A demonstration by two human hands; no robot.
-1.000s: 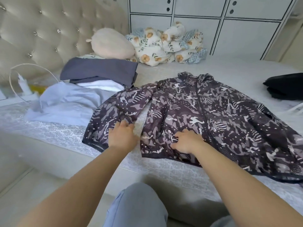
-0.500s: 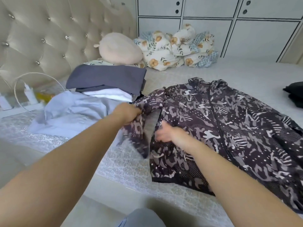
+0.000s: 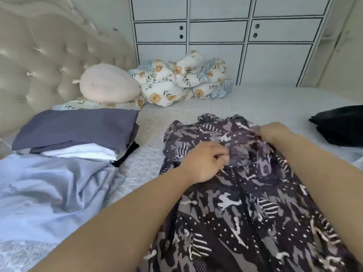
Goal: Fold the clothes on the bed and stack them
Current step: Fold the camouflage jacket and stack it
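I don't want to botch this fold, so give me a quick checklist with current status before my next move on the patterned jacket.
1. Left hand gripping jacket: ok, fingers curled on fabric.
2. Right hand gripping near the collar: cannot tell, blurred.
3. Jacket lying flat: not ok, bunched at the top.
4. Jacket apart from the stack: ok, bare mattress between.
5. Stack top free for it: ok, grey piece flat on top.

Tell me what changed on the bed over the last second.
The left hand carried the camouflage jacket's left sleeve inward across its body; the right hand left the hem for the collar end. Both grip fabric there. The folded stack and black garment lie as before.
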